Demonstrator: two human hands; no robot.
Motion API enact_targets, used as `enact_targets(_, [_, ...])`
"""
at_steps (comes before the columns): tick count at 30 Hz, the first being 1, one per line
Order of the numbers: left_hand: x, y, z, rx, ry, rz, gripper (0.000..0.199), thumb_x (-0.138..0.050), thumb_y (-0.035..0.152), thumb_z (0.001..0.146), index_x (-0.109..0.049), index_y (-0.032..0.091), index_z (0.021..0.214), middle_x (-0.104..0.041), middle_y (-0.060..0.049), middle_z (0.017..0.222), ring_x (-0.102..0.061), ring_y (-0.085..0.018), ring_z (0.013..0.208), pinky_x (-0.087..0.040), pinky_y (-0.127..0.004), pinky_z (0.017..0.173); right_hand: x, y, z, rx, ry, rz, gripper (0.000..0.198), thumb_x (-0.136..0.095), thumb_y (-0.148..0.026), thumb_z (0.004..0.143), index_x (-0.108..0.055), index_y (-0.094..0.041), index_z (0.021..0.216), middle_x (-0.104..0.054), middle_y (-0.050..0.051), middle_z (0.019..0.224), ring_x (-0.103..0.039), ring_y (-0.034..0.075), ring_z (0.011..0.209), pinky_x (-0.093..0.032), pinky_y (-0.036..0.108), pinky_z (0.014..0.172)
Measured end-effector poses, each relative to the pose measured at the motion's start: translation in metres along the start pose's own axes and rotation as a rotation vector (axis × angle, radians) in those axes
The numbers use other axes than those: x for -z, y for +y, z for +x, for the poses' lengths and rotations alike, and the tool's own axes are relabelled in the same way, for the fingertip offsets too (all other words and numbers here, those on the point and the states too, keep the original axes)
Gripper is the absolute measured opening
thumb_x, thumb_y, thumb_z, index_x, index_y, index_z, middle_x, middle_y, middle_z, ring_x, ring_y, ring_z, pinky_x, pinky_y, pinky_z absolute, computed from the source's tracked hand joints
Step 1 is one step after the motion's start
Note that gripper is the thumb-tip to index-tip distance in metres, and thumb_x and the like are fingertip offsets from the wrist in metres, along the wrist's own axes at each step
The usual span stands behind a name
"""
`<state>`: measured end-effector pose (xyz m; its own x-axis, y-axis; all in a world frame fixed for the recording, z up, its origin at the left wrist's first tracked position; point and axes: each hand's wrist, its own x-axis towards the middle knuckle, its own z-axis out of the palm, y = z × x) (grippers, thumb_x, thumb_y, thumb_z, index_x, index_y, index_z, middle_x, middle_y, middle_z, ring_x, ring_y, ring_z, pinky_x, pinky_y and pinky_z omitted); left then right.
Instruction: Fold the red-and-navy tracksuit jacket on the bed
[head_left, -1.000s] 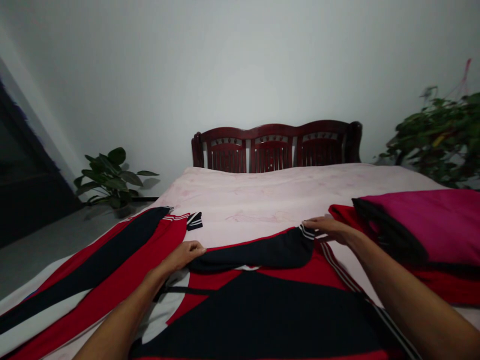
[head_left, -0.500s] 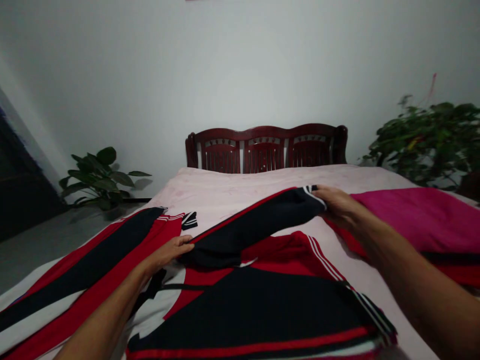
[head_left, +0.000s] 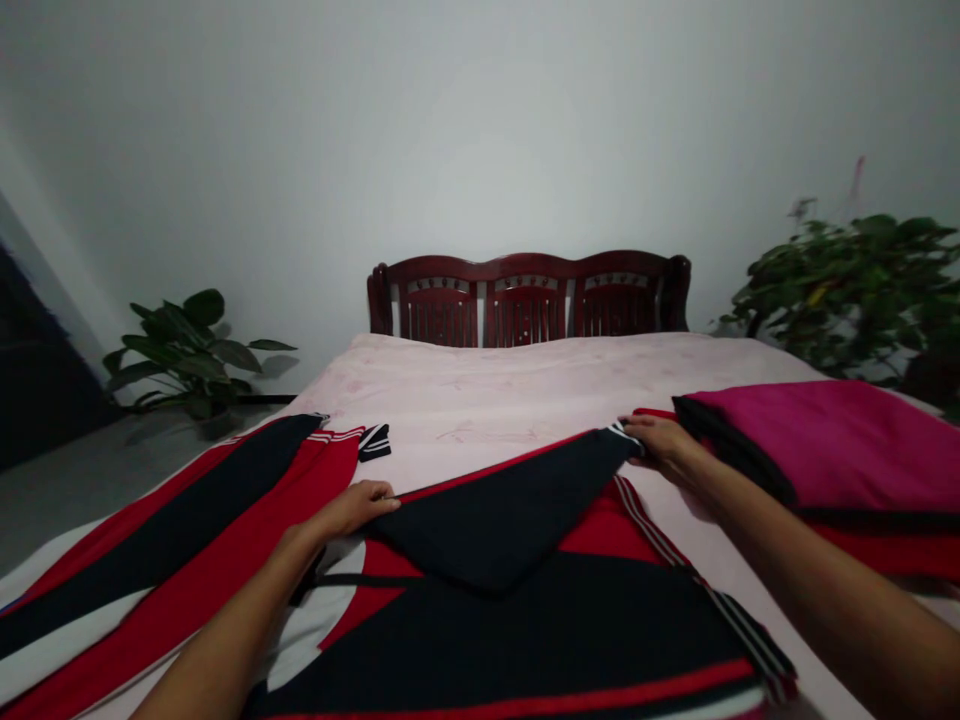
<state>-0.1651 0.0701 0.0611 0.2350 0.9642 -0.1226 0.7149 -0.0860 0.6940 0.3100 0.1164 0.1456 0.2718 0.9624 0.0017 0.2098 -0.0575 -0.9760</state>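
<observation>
1. The bed (head_left: pixel 525 390) fills the middle of the room, headboard (head_left: pixel 529 298) at its far end against the wall.
2. A jacket (head_left: pixel 525 600) lies spread on the near part of the bed.
3. Its folded-over sleeve (head_left: pixel 495 505) lies on top, between the left hand (head_left: pixel 352 505) and right hand (head_left: pixel 660 440).
4. Folded bedding (head_left: pixel 825 450) sits on the bed to the right.
5. One plant (head_left: pixel 187 350) stands on the floor to the left, another plant (head_left: pixel 855 290) to the right.

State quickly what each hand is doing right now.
Left hand: flat, pressing the jacket at the sleeve fold.
Right hand: pinching the sleeve cuff.
</observation>
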Motion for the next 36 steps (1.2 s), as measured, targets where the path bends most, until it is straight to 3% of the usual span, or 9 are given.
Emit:
enact_targets(3, [0.000,-0.003,0.001,-0.023,0.022,0.051,0.044,-0.061,0.063,0.070,-0.056,0.019,0.065,-0.050,0.003,0.064,-0.044,-0.015,0.064,-0.031,-0.025,0.058,0.001,0.040,0.007,-0.106,0.021,-0.059,0.019,-0.061,-0.014,0.070,-0.065,-0.015,0.088,-0.060,0.002,0.059,-0.055,0.014,0.046,-0.047,0.025,0.043])
enact_targets(9, [-0.001,-0.021,0.000,-0.041,0.090,0.098,0.042,-0.048,0.058,0.080,-0.060,0.018,0.074,-0.057,0.002,0.069,-0.051,-0.016,0.069,-0.036,-0.025,0.062,0.005,0.071,0.020,-0.054,0.029,-0.124,0.039,-0.057,-0.016,0.075,-0.064,-0.014,0.114,-0.067,0.004,0.075,-0.059,0.013,0.054,-0.046,0.022,0.049])
enact_targets(13, [0.001,-0.032,-0.002,-0.015,0.147,0.151,0.033,-0.052,0.048,0.078,-0.065,0.018,0.080,-0.065,-0.001,0.075,-0.058,-0.019,0.074,-0.042,-0.027,0.067,0.005,0.094,0.024,-0.038,0.021,-0.189,0.028,-0.059,-0.016,0.070,-0.069,-0.013,0.096,-0.067,0.005,0.068,-0.061,0.016,0.057,-0.046,0.023,0.049])
enact_targets(16, [0.011,-0.032,-0.011,0.034,0.264,0.221,0.031,-0.053,0.039,0.078,-0.068,0.016,0.092,-0.070,-0.007,0.091,-0.062,-0.022,0.086,-0.045,-0.030,0.077,0.002,0.108,0.020,-0.008,-0.003,-0.200,0.020,-0.061,-0.017,0.068,-0.071,-0.016,0.085,-0.069,0.005,0.067,-0.065,0.019,0.063,-0.049,0.025,0.054])
enact_targets(19, [0.019,-0.024,-0.024,0.089,0.393,0.305,0.034,-0.049,0.034,0.083,-0.066,0.017,0.106,-0.069,-0.010,0.108,-0.062,-0.025,0.101,-0.044,-0.033,0.086,-0.002,0.110,0.021,0.024,-0.018,-0.191,0.019,-0.061,-0.019,0.070,-0.072,-0.017,0.084,-0.070,0.005,0.068,-0.066,0.019,0.064,-0.050,0.026,0.056])
enact_targets(22, [0.015,-0.014,-0.034,0.105,0.422,0.387,0.036,-0.045,0.037,0.089,-0.065,0.022,0.115,-0.069,-0.008,0.115,-0.061,-0.024,0.109,-0.042,-0.033,0.090,-0.007,0.100,0.030,0.054,-0.004,-0.177,0.021,-0.061,-0.022,0.073,-0.072,-0.016,0.090,-0.071,0.006,0.072,-0.065,0.018,0.063,-0.050,0.025,0.055])
enact_targets(26, [-0.001,-0.004,-0.035,0.125,0.345,0.486,0.025,-0.058,0.034,0.085,-0.070,0.027,0.105,-0.074,-0.004,0.106,-0.065,-0.024,0.102,-0.040,-0.032,0.088,-0.011,0.091,0.044,0.085,0.097,-0.168,0.037,-0.061,-0.025,0.077,-0.069,-0.013,0.111,-0.073,0.009,0.084,-0.066,0.017,0.065,-0.049,0.024,0.054])
enact_targets(28, [-0.006,-0.002,-0.030,0.148,0.339,0.528,0.022,-0.055,0.029,0.086,-0.071,0.026,0.101,-0.075,-0.005,0.102,-0.066,-0.024,0.099,-0.040,-0.034,0.087,-0.013,0.095,0.044,0.081,0.132,-0.187,0.040,-0.061,-0.024,0.077,-0.067,-0.012,0.114,-0.073,0.009,0.086,-0.066,0.017,0.066,-0.049,0.023,0.053])
enact_targets(36, [-0.010,0.003,-0.008,0.211,0.449,0.686,0.029,-0.044,0.019,0.090,-0.070,0.023,0.101,-0.074,-0.009,0.106,-0.064,-0.029,0.104,-0.025,-0.053,0.105,-0.018,0.121,0.031,0.020,0.131,-0.346,0.048,-0.054,-0.015,0.077,-0.058,-0.006,0.124,-0.073,0.013,0.091,-0.067,0.017,0.064,-0.052,0.026,0.055])
